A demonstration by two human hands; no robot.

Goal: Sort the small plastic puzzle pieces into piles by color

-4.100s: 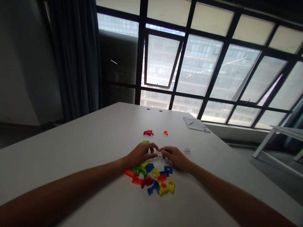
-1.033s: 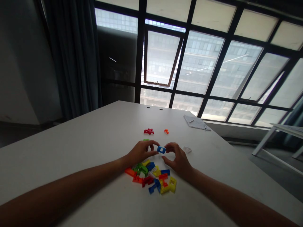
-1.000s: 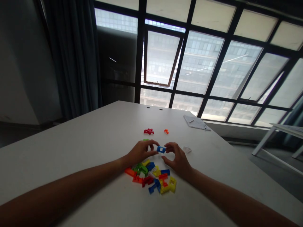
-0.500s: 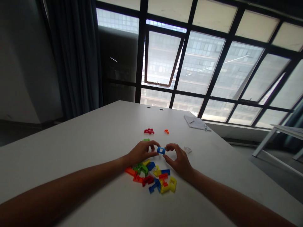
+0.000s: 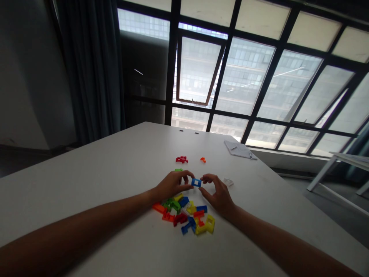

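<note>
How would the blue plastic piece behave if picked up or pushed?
The blue plastic piece is probably stiff: its squared frame holds shape between left hand and right hand. Its open window suggests lightness. Flat sides suggest sliding, not rolling.

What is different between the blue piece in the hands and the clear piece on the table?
The blue piece is opaque; the clear piece is see-through. The blue piece is a rectangular frame between the left hand and right hand; the clear piece lies on the white table, apart from the hands. Both look plastic.
</note>
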